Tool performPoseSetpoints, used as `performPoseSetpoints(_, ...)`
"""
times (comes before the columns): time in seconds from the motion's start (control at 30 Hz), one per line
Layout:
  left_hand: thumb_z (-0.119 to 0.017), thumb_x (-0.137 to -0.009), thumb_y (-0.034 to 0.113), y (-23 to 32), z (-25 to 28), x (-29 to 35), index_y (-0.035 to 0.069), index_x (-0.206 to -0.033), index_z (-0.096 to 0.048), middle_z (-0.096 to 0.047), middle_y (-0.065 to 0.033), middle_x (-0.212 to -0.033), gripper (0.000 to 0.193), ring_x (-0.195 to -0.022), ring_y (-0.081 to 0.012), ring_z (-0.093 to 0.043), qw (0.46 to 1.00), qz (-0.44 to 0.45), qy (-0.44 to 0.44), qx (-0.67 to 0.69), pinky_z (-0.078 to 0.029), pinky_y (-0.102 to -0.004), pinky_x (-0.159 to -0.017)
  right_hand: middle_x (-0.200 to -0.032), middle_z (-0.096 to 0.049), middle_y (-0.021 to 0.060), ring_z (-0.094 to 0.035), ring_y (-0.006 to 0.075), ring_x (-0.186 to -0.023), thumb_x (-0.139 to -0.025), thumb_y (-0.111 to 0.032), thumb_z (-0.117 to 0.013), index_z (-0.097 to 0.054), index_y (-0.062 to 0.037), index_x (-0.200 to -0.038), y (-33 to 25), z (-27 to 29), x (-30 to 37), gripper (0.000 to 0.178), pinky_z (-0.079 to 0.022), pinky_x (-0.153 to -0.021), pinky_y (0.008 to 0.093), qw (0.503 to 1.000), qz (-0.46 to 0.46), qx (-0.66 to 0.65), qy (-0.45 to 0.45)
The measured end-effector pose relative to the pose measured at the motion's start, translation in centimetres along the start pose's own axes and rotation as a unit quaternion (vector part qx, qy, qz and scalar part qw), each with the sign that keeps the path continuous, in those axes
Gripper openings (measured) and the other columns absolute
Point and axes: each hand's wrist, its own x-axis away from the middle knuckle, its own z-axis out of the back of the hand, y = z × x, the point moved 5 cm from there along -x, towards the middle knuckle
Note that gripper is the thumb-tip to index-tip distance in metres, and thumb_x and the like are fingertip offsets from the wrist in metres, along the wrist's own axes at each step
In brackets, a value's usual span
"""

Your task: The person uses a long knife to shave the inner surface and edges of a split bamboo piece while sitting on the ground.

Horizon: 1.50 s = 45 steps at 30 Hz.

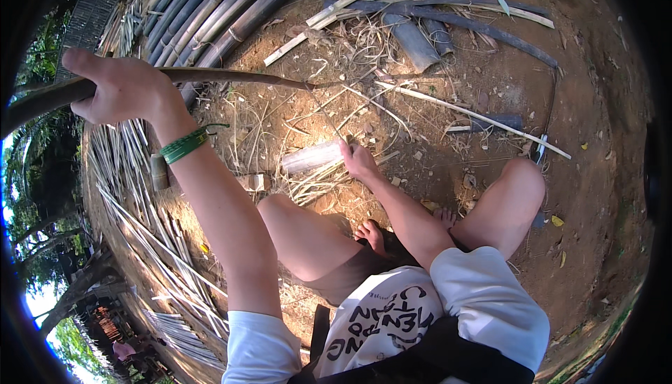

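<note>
My left hand [122, 90], raised high at the left, is closed around a long dark bamboo strip [238, 76]. The strip runs from the left edge of view toward the middle and narrows to a tip. My right hand [360, 161] is low in front of my knees with its fingers closed. A thin pale line slants from near the strip's tip down to these fingers; what they grip is too small to make out. Just left of my right hand, a short pale piece of split bamboo [311, 157] lies on the ground beside thin slivers [318, 182].
Thick bamboo poles [231, 16] are stacked at the far left. Many long thin strips [157, 209] lie along the left. Ahead are dark bamboo sections [411, 42] amid shavings, and a pale stick [476, 116]. A knife-like tool [542, 147] rests by my right knee.
</note>
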Motion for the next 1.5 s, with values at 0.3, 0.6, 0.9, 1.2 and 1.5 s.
performPoseSetpoints(0.3,-0.049,-0.087,0.075,-2.6,-0.4,-1.3,-0.01,-0.099,-0.046,-0.055,-0.0131,-0.08,0.086,-0.067,-0.02,-0.059,0.995,0.002,-0.013,-0.101,-0.051,-0.0291,-0.059,-0.049,-0.046,0.005,-0.051,0.0207,-0.045,-0.097,-0.068,-0.031,-0.051,-0.0065,-0.062,-0.3,3.7,-0.1,0.073,-0.046,-0.058,0.0386,0.972,-0.097,-0.195,-0.085)
performPoseSetpoints(0.6,-0.08,-0.082,0.038,-3.9,-2.7,-3.6,-0.003,-0.091,-0.057,-0.063,-0.0074,-0.079,0.048,-0.068,-0.0209,-0.061,0.99,0.124,-0.073,-0.002,-0.05,-0.0372,-0.07,-0.056,-0.047,0.0012,-0.05,0.0178,-0.049,-0.094,-0.067,-0.043,-0.062,-0.0048,-0.082,10.2,3.7,1.1,0.066,-0.045,-0.052,0.0351,0.978,-0.094,-0.184,0.002)
performPoseSetpoints(0.9,-0.08,-0.083,0.022,-3.1,0.3,-8.8,0.002,-0.101,-0.051,-0.064,-0.0076,-0.081,0.039,-0.069,-0.0152,-0.062,0.958,0.204,-0.071,0.186,-0.052,-0.0315,-0.061,-0.082,-0.069,0.0236,-0.069,0.037,-0.084,-0.086,-0.071,-0.052,-0.069,0.0068,-0.086,13.0,1.4,3.9,0.079,-0.05,-0.076,0.0458,0.995,-0.01,-0.026,0.099)
performPoseSetpoints(1.2,-0.05,-0.101,0.025,2.6,3.6,-15.0,-0.005,-0.134,-0.044,-0.061,-0.0224,-0.121,0.044,-0.119,-0.0338,-0.056,0.825,0.167,-0.414,0.346,-0.043,-0.0462,-0.105,-0.073,-0.064,0.022,-0.062,0.0359,-0.072,-0.094,-0.063,-0.044,-0.066,0.0066,-0.081,-0.1,3.4,10.0,0.074,-0.044,-0.068,0.0468,0.992,0.075,-0.056,0.082)
performPoseSetpoints(1.5,-0.049,-0.103,0.019,3.0,4.1,-17.2,-0.006,-0.106,-0.056,-0.051,-0.0066,-0.08,0.026,-0.076,-0.0211,-0.053,0.78,0.309,-0.384,0.385,-0.047,-0.0458,-0.095,-0.061,-0.054,0.0125,-0.052,0.0248,-0.059,-0.099,-0.052,-0.047,-0.059,0.0029,-0.074,-10.8,5.3,14.7,0.061,-0.041,-0.058,0.0408,0.964,0.212,-0.151,0.054)
